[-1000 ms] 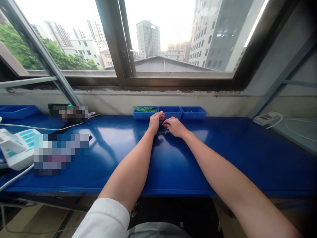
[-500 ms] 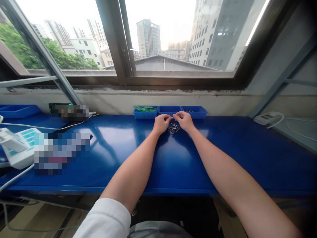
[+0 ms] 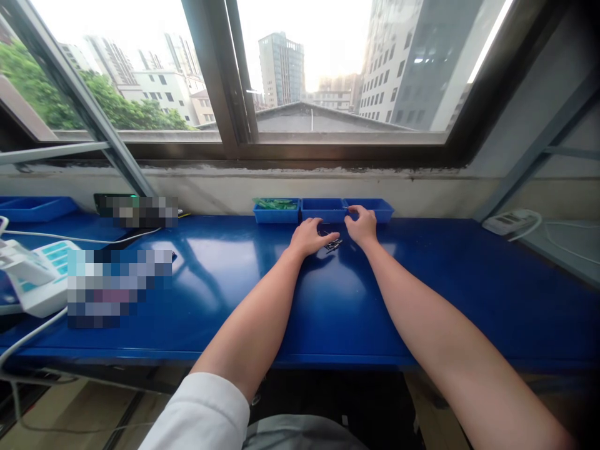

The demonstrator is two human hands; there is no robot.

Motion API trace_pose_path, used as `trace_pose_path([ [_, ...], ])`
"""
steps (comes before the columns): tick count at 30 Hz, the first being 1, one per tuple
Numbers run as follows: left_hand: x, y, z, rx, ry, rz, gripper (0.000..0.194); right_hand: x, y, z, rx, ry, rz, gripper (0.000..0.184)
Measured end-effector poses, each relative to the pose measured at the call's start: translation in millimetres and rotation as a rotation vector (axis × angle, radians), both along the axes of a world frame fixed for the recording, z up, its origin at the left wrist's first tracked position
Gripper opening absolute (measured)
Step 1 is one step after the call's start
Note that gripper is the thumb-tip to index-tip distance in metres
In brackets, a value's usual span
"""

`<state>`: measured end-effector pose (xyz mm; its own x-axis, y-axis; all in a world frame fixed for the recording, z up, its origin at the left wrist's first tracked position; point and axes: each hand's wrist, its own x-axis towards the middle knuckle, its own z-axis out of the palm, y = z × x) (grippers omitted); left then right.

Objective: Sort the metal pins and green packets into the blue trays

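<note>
My left hand [image 3: 309, 237] is open, its thumb and fingers apart, at the left side of a small pile of thin, dark metal pin-like pieces [image 3: 334, 244] on the blue table. It partly covers the pile. My right hand [image 3: 362, 226] is at the front of the right blue bin [image 3: 383, 212], close to where it meets the middle blue bin [image 3: 315, 215]. Its thumb and index finger look apart. A tiny shiny piece shows by the index fingertip; whether it is touched, I cannot tell.
A left blue bin [image 3: 275, 216] holds green pieces. Farther left are a white device with turquoise keys [image 3: 55, 257], a cable and blurred-out items. A white power strip [image 3: 510, 220] lies at right. Behind the blue table [image 3: 328, 325] stand a wall and window.
My hands have parted from their pinch above the pile. My right hand has moved right and away from me to the bins; my left hand has opened and lies lower beside the pile.
</note>
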<state>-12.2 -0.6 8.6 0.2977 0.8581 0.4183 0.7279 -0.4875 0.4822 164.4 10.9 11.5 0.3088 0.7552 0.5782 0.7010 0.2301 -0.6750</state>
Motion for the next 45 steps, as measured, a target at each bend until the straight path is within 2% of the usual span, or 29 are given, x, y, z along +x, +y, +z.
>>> trace_pose_path([
  [4,0.3,-3.5,0.7,-0.066,0.097,-0.027,0.083,6.6,3.0,-3.8,-0.140,-0.129,-0.100,0.045],
  [7,0.2,-3.2,0.6,-0.081,0.110,-0.038,0.085,9.6,5.0,-8.0,-0.231,-0.159,-0.075,0.064],
  [9,0.1,-2.0,0.0,-0.090,0.122,-0.049,0.087,9.4,5.4,-9.8,-0.208,-0.169,-0.063,0.069],
  [12,0.1,0.2,-1.6,-0.112,0.174,-0.074,0.091,5.1,4.4,-9.6,-0.072,-0.188,-0.036,0.052],
  [14,0.4,2.0,-3.0,-0.121,0.220,-0.092,0.094,0.4,3.3,-8.5,-0.026,-0.231,0.069,0.035],
  [16,0.7,3.9,-4.6,-0.115,0.252,-0.113,0.093,-4.4,2.3,-8.2,-0.060,-0.302,0.210,0.025],
  [18,1.1,5.8,-6.3,-0.096,0.262,-0.128,0.087,-8.4,1.6,-8.8,-0.136,-0.374,0.303,0.023],
  [21,1.6,8.0,-8.0,-0.074,0.246,-0.132,0.078,-11.8,0.6,-10.0,-0.241,-0.397,0.352,0.024],
  [26,1.8,9.4,-8.3,-0.076,0.198,-0.134,0.067,-12.6,-2.0,-8.1,-0.305,-0.303,0.422,0.014],
  [34,1.0,8.0,-6.5,-0.110,0.165,-0.115,0.060,-14.2,-2.9,-8.5,-0.319,-0.189,0.383,0.007],
  [39,2.6,9.2,-8.1,-0.094,0.138,-0.092,0.057,-14.0,-1.9,-8.3,-0.228,-0.137,0.381,0.014],
  [45,3.9,8.9,-9.1,-0.069,0.138,-0.058,0.062,-17.5,-5.2,-4.1,-0.173,0.090,0.378,0.019],
])
